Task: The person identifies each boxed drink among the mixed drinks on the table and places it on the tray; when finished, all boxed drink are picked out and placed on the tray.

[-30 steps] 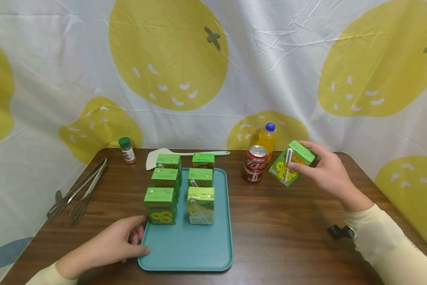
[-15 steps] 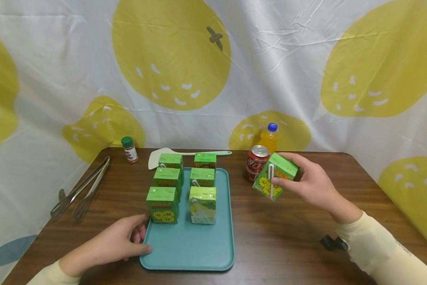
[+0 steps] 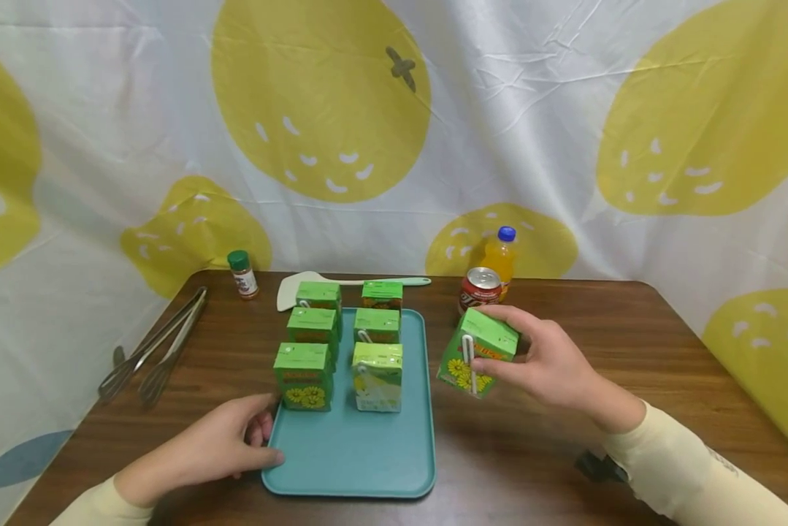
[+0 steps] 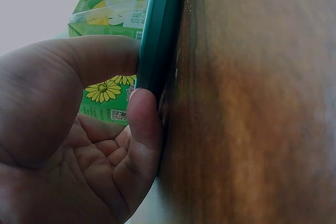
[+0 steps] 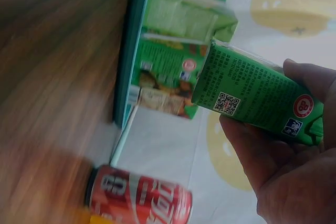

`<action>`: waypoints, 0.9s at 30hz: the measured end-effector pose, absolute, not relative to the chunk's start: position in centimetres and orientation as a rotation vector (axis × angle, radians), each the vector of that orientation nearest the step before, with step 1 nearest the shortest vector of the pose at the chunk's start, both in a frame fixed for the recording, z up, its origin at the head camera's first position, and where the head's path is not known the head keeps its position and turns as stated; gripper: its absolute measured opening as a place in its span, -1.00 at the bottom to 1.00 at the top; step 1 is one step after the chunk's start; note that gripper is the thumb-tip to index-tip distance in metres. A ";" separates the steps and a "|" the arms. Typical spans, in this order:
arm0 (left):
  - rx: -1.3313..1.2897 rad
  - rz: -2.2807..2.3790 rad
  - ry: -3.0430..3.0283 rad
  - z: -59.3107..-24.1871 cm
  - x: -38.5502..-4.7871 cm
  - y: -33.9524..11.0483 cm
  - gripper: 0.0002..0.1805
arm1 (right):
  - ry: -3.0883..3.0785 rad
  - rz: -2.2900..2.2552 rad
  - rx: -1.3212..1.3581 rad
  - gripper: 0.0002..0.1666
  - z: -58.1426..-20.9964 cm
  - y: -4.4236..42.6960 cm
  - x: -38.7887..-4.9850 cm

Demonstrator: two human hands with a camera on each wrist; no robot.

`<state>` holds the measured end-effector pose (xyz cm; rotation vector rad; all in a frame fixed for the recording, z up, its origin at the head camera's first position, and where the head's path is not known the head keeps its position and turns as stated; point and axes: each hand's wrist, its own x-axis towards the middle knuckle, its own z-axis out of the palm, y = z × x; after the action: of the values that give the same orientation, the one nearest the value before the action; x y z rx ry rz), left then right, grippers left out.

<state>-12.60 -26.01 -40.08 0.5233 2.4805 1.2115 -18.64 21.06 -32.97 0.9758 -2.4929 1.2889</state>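
In the head view my right hand (image 3: 554,365) grips a green juice box (image 3: 475,353) printed with yellow flowers. The box is tilted in the air, just right of the teal tray (image 3: 350,467); a white straw is fixed to its front. My left hand (image 3: 219,446) holds the tray's left edge, thumb over the rim. Two rows of juice boxes stand on the tray: flowered ones (image 3: 304,376) at left, and a paler box (image 3: 377,376) in front at right. The right wrist view shows a printed side of the held juice box (image 5: 252,95) between thumb and fingers.
Behind the held box stand a red soda can (image 3: 480,288) and an orange drink bottle (image 3: 501,256). A pale spatula (image 3: 295,288) lies behind the tray. At left are metal tongs (image 3: 157,351) and a green-capped spice jar (image 3: 243,275). Patterned cloth surrounds the table.
My right hand has carried the juice box left and lower, from beside the soda can toward the tray. The left hand keeps its place on the tray edge.
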 end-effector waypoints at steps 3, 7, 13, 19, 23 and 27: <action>0.518 1.212 2.480 -40.1 -12.6 -26.0 -0.55 | -2.458 1.322 1.051 -0.24 -33.0 20.2 -18.3; 0.518 1.210 2.486 -40.2 -12.7 -26.0 -0.54 | -2.426 1.362 1.143 -0.24 -33.1 19.2 -17.9; 0.508 1.210 2.484 -40.2 -12.7 -26.0 -0.54 | -2.380 1.377 1.289 -0.24 -33.3 17.6 -17.5; 0.490 1.201 2.483 -40.0 -12.7 -25.9 -0.53 | -2.372 1.377 1.402 -0.22 -33.7 15.9 -17.3; 0.482 1.193 2.485 -40.1 -12.8 -25.9 -0.53 | -2.407 1.376 1.422 -0.21 -34.0 15.0 -17.0; 0.485 1.188 2.488 -40.1 -12.8 -26.0 -0.53 | -2.425 1.381 1.449 -0.23 -34.3 14.1 -16.8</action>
<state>-12.76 -25.95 -40.15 0.4845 2.4881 1.1882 -16.79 14.06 -34.31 1.4494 -2.4248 1.3809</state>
